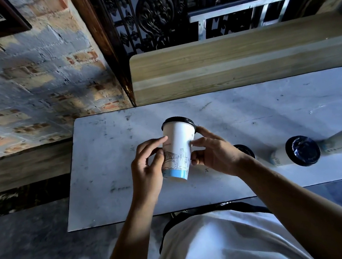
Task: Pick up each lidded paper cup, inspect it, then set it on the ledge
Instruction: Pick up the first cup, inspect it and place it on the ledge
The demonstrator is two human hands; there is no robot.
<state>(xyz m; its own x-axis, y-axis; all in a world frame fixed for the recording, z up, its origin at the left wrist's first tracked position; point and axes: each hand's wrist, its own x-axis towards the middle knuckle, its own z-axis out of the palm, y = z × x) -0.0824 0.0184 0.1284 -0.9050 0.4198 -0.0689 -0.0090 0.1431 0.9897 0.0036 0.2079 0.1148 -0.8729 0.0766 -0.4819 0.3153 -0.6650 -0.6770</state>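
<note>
Held above the scratched white table (105, 157): white black-lidded paper cup (177, 147), pinched between left hand (147, 169) and right hand (213, 154) fingertips.

A single wide-angle view, taken from a camera worn on the person's head, looks forward and steeply down. The person's white shirt (215, 242) fills the bottom edge, directly under the lens, and both forearms reach up from there into the middle of the frame. The hands, left (147, 169) and right (213, 154), sit close to the camera, near the centre. The scuffed white rectangular table (109, 157) crosses the middle, running off the right edge. Beyond it, towards the top, lie a pale wooden ledge (233, 63) and a worn brick wall (34, 84). Straight lines bow near the edges.
</note>
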